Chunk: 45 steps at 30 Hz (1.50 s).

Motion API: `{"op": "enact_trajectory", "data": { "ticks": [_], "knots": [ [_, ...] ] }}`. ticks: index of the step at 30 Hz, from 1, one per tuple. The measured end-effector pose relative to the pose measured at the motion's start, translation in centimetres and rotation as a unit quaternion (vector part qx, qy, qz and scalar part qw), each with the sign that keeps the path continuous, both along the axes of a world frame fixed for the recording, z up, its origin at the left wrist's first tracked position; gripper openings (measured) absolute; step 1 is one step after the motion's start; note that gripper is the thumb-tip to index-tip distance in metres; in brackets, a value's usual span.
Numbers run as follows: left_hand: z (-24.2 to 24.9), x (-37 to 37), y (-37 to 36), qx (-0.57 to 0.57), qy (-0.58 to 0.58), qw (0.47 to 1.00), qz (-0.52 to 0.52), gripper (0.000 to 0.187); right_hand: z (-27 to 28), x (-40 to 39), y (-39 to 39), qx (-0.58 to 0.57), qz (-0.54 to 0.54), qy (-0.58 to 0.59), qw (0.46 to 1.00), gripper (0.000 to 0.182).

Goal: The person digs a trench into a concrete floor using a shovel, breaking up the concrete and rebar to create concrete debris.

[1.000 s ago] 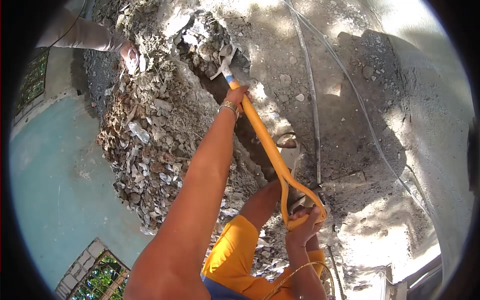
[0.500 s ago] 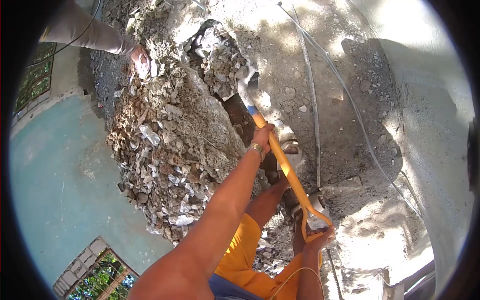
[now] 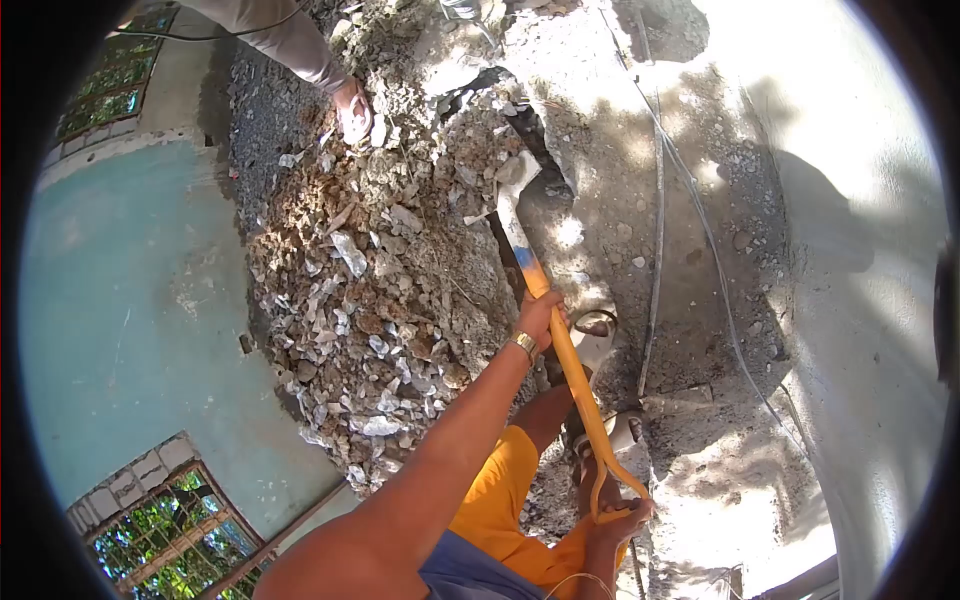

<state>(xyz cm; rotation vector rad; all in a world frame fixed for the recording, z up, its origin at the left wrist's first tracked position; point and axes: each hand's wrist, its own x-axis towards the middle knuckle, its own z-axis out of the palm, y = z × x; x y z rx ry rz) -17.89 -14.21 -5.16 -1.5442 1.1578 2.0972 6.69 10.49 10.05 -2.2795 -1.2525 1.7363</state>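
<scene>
Both my hands are closed on a shovel [image 3: 572, 370] with a yellow shaft, a blue band and a grey metal neck. My left hand [image 3: 541, 318], with a watch at the wrist, wraps the upper shaft below the blue band. Lower down, my right hand [image 3: 622, 518] grips the shovel's yellow end handle near my orange shorts. A heap of grey soil and stones [image 3: 472, 150] sits on the blade, covering most of it. Beneath and beside the blade runs a narrow dark trench [image 3: 545, 140], next to a rubble pile [image 3: 370, 290].
Another person's leg and foot [image 3: 352, 112] stand on the pile at top left. A cable [image 3: 705, 215] and a thin pipe [image 3: 655, 250] lie along the ground to the right. A teal wall [image 3: 140, 320] borders the left; a pale wall [image 3: 860, 300] borders the right.
The loaded shovel has shifted left and back toward me relative to the ground, showing more trench right of the blade. My view has swung, so the scene sits further right.
</scene>
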Motion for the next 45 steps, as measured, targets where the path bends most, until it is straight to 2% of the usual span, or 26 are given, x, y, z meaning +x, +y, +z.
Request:
{"op": "enact_trajectory", "data": {
  "ticks": [3, 6, 10, 14, 17, 18, 20, 22, 24, 25, 27, 28, 29, 30, 31, 32, 33, 34, 35, 38, 39, 42, 44, 45],
  "knots": [
    [4.5, 0.7, 0.3, 0.012, -0.003, 0.999, 0.044, 0.046, 2.4, 2.1, 2.1, 0.021, 0.091, 0.037, 0.995, 0.045],
    [9.8, 1.8, 0.6, 0.033, 0.02, 0.997, 0.067, 0.045, 6.5, 3.7, 4.8, -0.044, 0.142, 0.041, 0.988, 0.043],
    [16.1, 2.7, -0.6, 0.045, 0.019, 0.994, 0.099, 0.041, 12.6, 2.6, 4.0, -0.024, 0.203, 0.04, 0.978, 0.039],
    [21.8, 1.7, -5.2, 0.062, 0.064, 0.988, 0.126, 0.037, 18.9, -1.3, 1.4, 0.004, 0.283, 0.074, 0.956, 0.036],
    [25.4, -0.4, -10.6, 0.075, 0.139, 0.975, 0.154, 0.03, 21.1, -4.0, -1.9, 0.031, 0.364, 0.144, 0.92, 0.035],
    [25.2, -1.2, -13.5, 0.06, 0.161, 0.972, 0.161, 0.028, 21.4, -5.0, -3.3, 0.048, 0.394, 0.178, 0.9, 0.035],
    [26.7, -3.1, -19.5, 0.086, 0.233, 0.949, 0.193, 0.024, 21.2, -6.9, -6.4, 0.098, 0.464, 0.296, 0.829, 0.034],
    [30.0, -5.1, -24.5, 0.104, 0.282, 0.922, 0.243, 0.013, 20.5, -10.3, -11.1, 0.162, 0.522, 0.452, 0.705, 0.035],
    [31.7, -5.3, -28.1, -0.031, 0.216, 0.953, 0.208, 0.015, 20.9, -14.1, -15.1, 0.144, 0.633, 0.55, 0.525, 0.036],
    [32.3, -5.0, -29.9, -0.104, 0.161, 0.967, 0.17, 0.016, 21.1, -14.5, -16.1, 0.137, 0.632, 0.561, 0.517, 0.036],
    [33.1, -4.5, -32.1, -0.112, 0.178, 0.961, 0.182, 0.017, 21.6, -15.1, -18.4, 0.18, 0.733, 0.571, 0.325, 0.031],
    [33.0, -3.6, -32.6, -0.104, 0.18, 0.96, 0.19, 0.018, 22.1, -14.7, -18.6, 0.174, 0.733, 0.574, 0.321, 0.031],
    [33.2, -2.6, -32.1, -0.102, 0.176, 0.959, 0.195, 0.018, 22.8, -14.1, -18.0, 0.187, 0.746, 0.57, 0.288, 0.034],
    [33.6, -1.5, -31.0, -0.077, 0.212, 0.954, 0.199, 0.021, 23.3, -13.5, -17.0, 0.201, 0.761, 0.563, 0.253, 0.036],
    [34.3, -0.8, -29.9, -0.054, 0.252, 0.945, 0.2, 0.025, 22.9, -12.4, -16.0, 0.203, 0.763, 0.562, 0.247, 0.036],
    [33.3, 0.5, -29.2, -0.033, 0.252, 0.948, 0.193, 0.032, 22.0, -10.9, -14.7, 0.146, 0.754, 0.571, 0.29, 0.032],
    [34.5, 1.7, -27.3, -0.027, 0.249, 0.95, 0.189, 0.032, 21.7, -8.8, -13.0, 0.088, 0.742, 0.57, 0.34, 0.028],
    [35.4, 3.0, -24.7, -0.011, 0.249, 0.948, 0.196, 0.034, 21.7, -6.1, -10.8, 0.094, 0.746, 0.554, 0.356, 0.028],
    [35.8, 4.2, -21.3, 0.012, 0.248, 0.947, 0.204, 0.037, 22.2, -3.5, -8.0, 0.034, 0.738, 0.47, 0.483, 0.023],
    [34.3, 8.1, -12.2, 0.118, 0.274, 0.94, 0.166, 0.046, 24.9, 1.0, -0.9, -0.004, 0.673, 0.185, 0.716, 0.013],
    [33.0, 9.0, -9.0, 0.103, 0.26, 0.951, 0.133, 0.048, 25.7, 2.6, 1.0, 0.0, 0.618, 0.127, 0.776, 0.013],
    [29.7, 11.7, 1.2, 0.078, 0.125, 0.983, 0.107, 0.039, 27.0, 7.2, 5.2, 0.009, 0.448, 0.059, 0.892, 0.013],
    [27.1, 13.7, 6.1, 0.074, 0.0, 0.997, 0.027, 0.04, 27.2, 9.8, 6.6, 0.002, 0.342, 0.039, 0.939, 0.014],
    [26.3, 14.8, 7.9, 0.076, -0.006, 0.997, 0.018, 0.04, 27.3, 11.1, 6.9, -0.007, 0.297, 0.031, 0.954, 0.014]
  ]
}}
